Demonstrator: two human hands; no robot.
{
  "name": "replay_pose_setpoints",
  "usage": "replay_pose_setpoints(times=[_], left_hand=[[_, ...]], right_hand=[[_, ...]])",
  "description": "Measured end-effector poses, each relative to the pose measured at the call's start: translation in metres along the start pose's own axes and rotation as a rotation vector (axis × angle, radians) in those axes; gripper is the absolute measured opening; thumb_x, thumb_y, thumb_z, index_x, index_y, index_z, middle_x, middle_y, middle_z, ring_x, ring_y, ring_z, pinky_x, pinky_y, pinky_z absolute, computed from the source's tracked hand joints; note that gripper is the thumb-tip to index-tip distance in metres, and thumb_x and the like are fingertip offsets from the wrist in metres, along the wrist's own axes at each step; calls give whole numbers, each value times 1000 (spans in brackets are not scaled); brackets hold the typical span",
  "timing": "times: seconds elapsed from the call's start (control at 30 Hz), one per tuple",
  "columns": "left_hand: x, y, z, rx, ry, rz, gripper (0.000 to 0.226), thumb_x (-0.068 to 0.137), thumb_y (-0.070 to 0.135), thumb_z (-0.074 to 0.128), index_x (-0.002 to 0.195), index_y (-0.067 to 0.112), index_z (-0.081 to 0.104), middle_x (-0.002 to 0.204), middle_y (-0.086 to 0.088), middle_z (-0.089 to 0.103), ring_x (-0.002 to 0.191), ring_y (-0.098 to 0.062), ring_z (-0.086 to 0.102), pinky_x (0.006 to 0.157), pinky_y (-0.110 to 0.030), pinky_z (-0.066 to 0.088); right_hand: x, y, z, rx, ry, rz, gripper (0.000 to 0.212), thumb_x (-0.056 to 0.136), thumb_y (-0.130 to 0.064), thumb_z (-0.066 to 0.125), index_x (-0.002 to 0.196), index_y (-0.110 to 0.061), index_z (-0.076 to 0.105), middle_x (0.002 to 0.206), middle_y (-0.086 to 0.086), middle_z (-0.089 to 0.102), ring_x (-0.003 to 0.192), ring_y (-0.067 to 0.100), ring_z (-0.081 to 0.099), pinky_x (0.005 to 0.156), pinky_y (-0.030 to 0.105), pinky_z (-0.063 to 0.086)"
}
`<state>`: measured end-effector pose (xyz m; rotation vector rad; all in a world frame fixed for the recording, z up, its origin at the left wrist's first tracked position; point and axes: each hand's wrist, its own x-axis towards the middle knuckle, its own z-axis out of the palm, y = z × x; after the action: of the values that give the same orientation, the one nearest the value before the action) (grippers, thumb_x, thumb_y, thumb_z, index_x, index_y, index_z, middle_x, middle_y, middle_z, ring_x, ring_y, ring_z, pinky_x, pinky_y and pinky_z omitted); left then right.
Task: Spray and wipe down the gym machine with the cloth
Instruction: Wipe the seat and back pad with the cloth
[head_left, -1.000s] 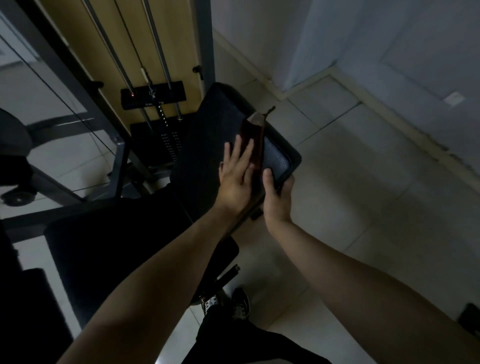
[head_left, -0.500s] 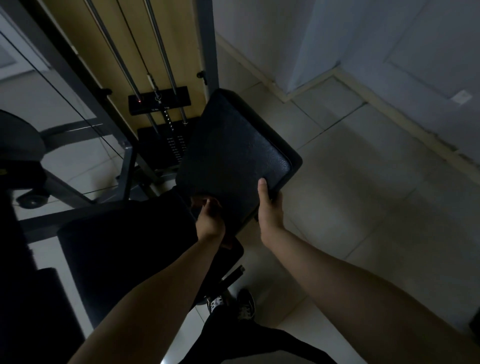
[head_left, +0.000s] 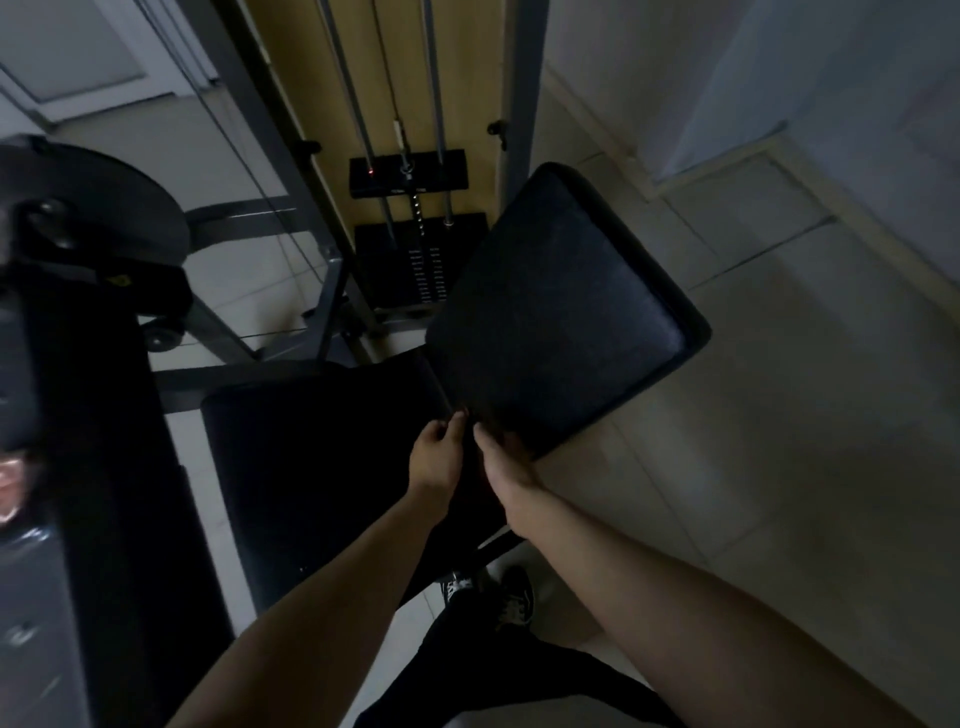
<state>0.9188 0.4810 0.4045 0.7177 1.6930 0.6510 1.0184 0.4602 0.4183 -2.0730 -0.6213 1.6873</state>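
Observation:
The gym machine's black back pad (head_left: 561, 312) tilts up toward the right, above the black seat pad (head_left: 311, 467). Both my hands meet at the back pad's lower corner, where the two pads join. My left hand (head_left: 435, 460) has its fingers curled and grips the dark cloth (head_left: 468, 460), which barely shows in the dim light between the hands. My right hand (head_left: 501, 460) holds the pad's lower corner with the thumb on top and the fingers hidden underneath. No spray bottle is in view.
Behind the pads stand the weight stack (head_left: 415, 270), its guide rods and the grey frame (head_left: 332, 312). A round dark part (head_left: 104, 208) sits at the left. Pale tiled floor (head_left: 779, 441) runs right to the wall. My shoes (head_left: 498, 597) stand below the seat.
My left hand slid the cloth down the back pad from near its top to the lower corner. My right hand moved left along the pad's edge to meet it.

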Motion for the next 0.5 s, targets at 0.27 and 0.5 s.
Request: replay_pose_setpoints(times=[0.27, 0.5], left_hand=[[37, -2, -59, -117, 105, 12, 40, 104, 26, 54, 143, 27, 44, 125, -1, 59, 101, -17, 62, 83, -31, 51], [72, -18, -76, -189, -145, -3, 27, 102, 41, 55, 128, 35, 57, 121, 0, 68, 110, -18, 66, 98, -39, 53]], right_hand=[[29, -39, 52, 1, -101, -101, 22, 103, -13, 49, 104, -33, 59, 123, 4, 59, 108, 23, 59, 88, 34, 50], [78, -65, 85, 128, -39, 9, 29, 102, -13, 50, 123, -28, 63, 124, 2, 62, 113, 22, 60, 99, 37, 52]])
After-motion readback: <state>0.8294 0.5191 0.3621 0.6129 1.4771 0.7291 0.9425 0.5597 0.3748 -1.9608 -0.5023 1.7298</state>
